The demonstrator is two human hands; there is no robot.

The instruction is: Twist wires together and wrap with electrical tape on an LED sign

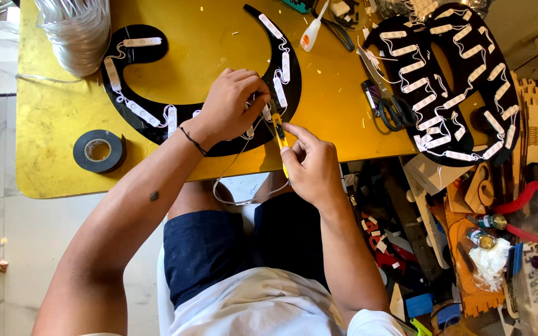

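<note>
Yellow knife at work on a curved black panel

Yellow covers the desk [63, 155], and at its far left corner sits a coil of clear tubing [76, 31], with a roll of black tape [99, 150] nearer the front edge. To the right lies a curved black panel [157, 124], shaped like a hook and lined with small white light modules [142, 113] joined by thin white wires.

At the panel's lower bend, the left hand [231, 102] presses down with fingers curled, apparently pinching a module or its wire; exactly what it grips is hidden. Just beside it, the right hand [309, 165] grasps a yellow utility knife [278, 130] between thumb and fingertips. The knife's long axis runs nearly straight away from the body, tip pointing up toward the left hand's fingers.

By the look of it, the step in hand is trimming or stripping a wire at that module. A cut here calls for a short, controlled stroke, blade kept clear of the left fingertips.

Farther right lie scissors [393, 109] and a second black panel [449, 81] crowded with modules.
</note>
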